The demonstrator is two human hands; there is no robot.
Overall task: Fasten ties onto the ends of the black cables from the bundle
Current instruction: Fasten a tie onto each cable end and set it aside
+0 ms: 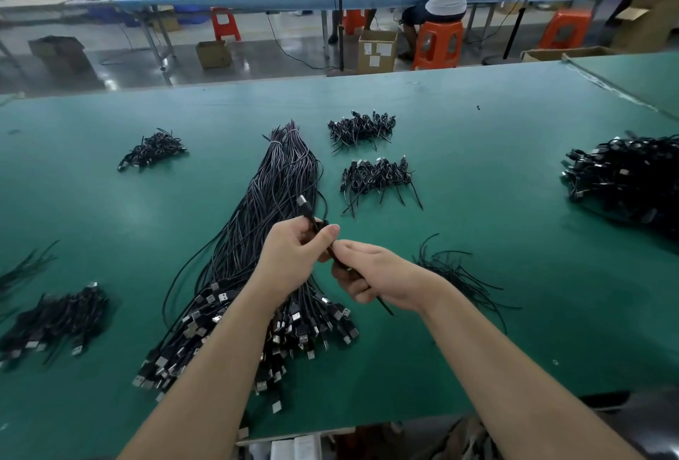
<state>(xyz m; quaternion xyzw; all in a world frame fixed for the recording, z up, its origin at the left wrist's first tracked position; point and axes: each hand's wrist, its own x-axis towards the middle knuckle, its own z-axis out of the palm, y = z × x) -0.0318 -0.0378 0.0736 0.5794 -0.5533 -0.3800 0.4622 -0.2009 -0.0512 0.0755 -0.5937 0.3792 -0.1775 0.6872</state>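
Green table | left hand, right hand pinch cable | tie hidden

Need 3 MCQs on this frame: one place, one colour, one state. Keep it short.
1. Where do the loose ties lie?
A. right of the right hand
B. on the far blue bench
C. on the orange stool

2. What colour is the mat?
A. grey
B. green
C. white

3. What is the left hand doing?
A. resting flat on the mat
B. hanging idle
C. gripping a cable end

Key:
1 A: the thin black strips fan out on the mat just beyond the right hand.
2 B: the whole work surface is green.
3 C: its fingers curl round the cable, whose plug sticks up above them, while the right hand pinches a tie against it, over the bundle.
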